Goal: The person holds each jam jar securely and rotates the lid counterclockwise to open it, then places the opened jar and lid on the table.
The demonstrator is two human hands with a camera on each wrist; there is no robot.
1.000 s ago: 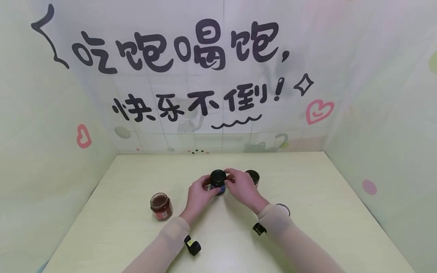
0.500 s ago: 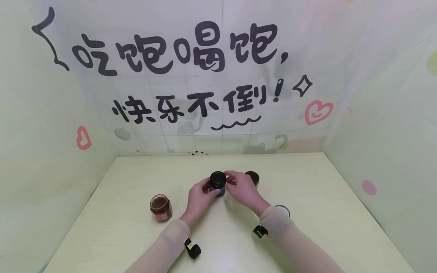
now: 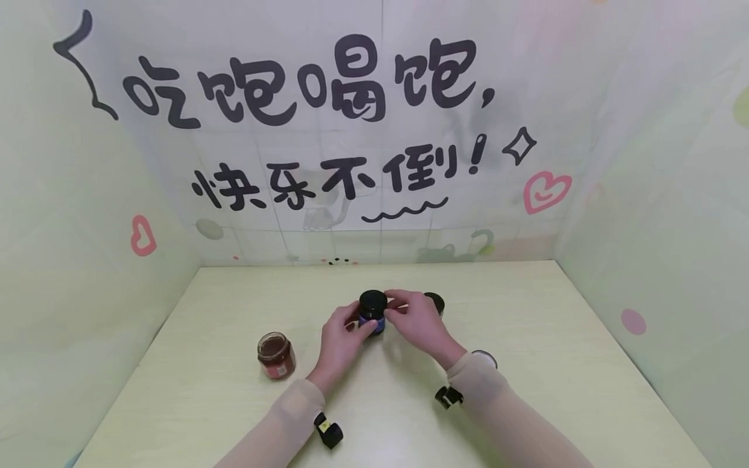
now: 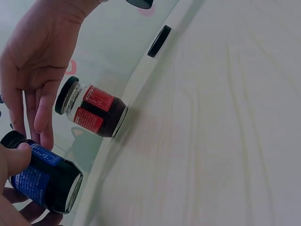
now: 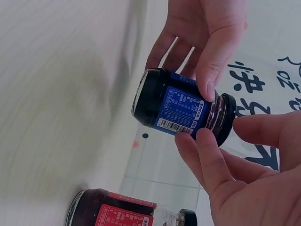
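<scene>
A dark glass jar with a blue label (image 5: 181, 110) stands upright at the middle of the table, with a black lid (image 5: 228, 120) on its neck. My left hand (image 3: 342, 341) holds the jar's body, its thumb lying across the label. At the jar's right side, the fingers of my right hand (image 3: 418, 325) pinch around the lid and neck; glass shows between label and lid. Whether the lid is loose I cannot tell. Partly behind my right hand stands a second jar (image 4: 96, 110), with a red label and a black lid.
An open red-labelled jar (image 3: 276, 356) stands to the left on the pale table (image 3: 205, 416). On the right a loose round lid (image 3: 486, 357) lies partly behind my sleeve. Printed cloth walls (image 3: 661, 227) enclose the table at the back and sides.
My right hand has turned slightly and shifted a little right at the lid, covering more of the jar behind it. My left hand keeps its grip on the blue-labelled jar.
</scene>
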